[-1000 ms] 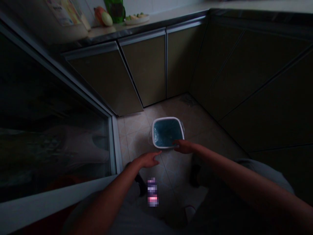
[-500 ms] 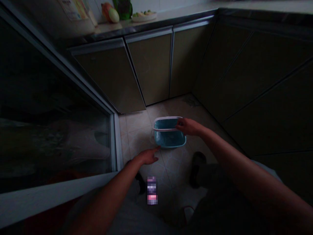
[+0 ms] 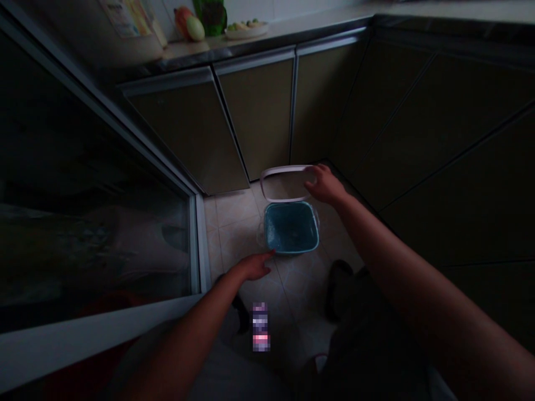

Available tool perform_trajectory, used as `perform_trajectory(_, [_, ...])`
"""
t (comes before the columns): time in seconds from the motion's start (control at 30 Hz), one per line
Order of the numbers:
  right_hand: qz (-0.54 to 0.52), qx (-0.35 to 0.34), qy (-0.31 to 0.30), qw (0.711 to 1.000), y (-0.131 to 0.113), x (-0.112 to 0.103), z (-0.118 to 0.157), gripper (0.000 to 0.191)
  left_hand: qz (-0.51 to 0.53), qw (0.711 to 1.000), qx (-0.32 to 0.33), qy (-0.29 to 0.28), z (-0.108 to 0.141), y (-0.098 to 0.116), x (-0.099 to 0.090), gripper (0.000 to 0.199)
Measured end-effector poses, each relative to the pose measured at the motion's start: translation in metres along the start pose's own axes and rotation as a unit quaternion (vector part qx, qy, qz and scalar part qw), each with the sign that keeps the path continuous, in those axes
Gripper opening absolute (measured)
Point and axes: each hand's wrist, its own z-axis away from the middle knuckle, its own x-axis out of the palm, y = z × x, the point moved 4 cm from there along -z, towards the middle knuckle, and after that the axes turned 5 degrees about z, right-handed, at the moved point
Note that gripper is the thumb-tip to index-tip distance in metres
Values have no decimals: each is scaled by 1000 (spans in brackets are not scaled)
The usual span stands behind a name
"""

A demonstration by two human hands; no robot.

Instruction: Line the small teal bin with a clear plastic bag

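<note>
Right grip [image 3: 326,185] pinched the white plastic rim [image 3: 284,182], just beyond the blue bin [image 3: 291,227]; left grip [image 3: 254,266] hung spread, nearer the bin's front corner.

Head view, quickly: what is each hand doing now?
Left hand: open, holding nothing, beside the teal bin.
Right hand: holding the white lid by its edge.
</note>
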Motion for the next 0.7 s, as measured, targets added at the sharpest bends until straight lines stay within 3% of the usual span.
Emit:
perform_trajectory(0.1, [-9, 17, -31, 999, 13, 15, -16, 78, -21, 999, -24, -9, 0, -2, 2, 79])
perform_trajectory(0.23, [-20, 8, -54, 998, 24, 34, -31, 82, -20, 999, -22, 12, -4, 1, -3, 74])
perform_trajectory(0.33, [-32, -1, -58, 998, 29, 40, -33, 82, 49, 993, -30, 101, -15, -4, -24, 56])
perform_trajectory(0.37, [-37, -5, -56, 998, 30, 41, -32, 81, 103, 981, -44, 156, -20, -8, -35, 49])
perform_trajectory(0.43, [-44, -16, -45, 998, 32, 41, -29, 76, 228, 931, -94, 270, -27, -24, -55, 35])
perform_trajectory(0.5, [-50, -27, -32, 998, 36, 41, -25, 69, 318, 874, -151, 334, -32, -44, -66, 28])
perform_trajectory(0.6, [-61, -15, -12, 998, 51, 51, -17, 51, 377, 836, -210, 339, -40, -69, -63, 35])
perform_trajectory(0.7, [-72, 70, 4, 995, 87, 74, -1, 32, 436, 805, -255, 312, -48, -85, -44, 41])
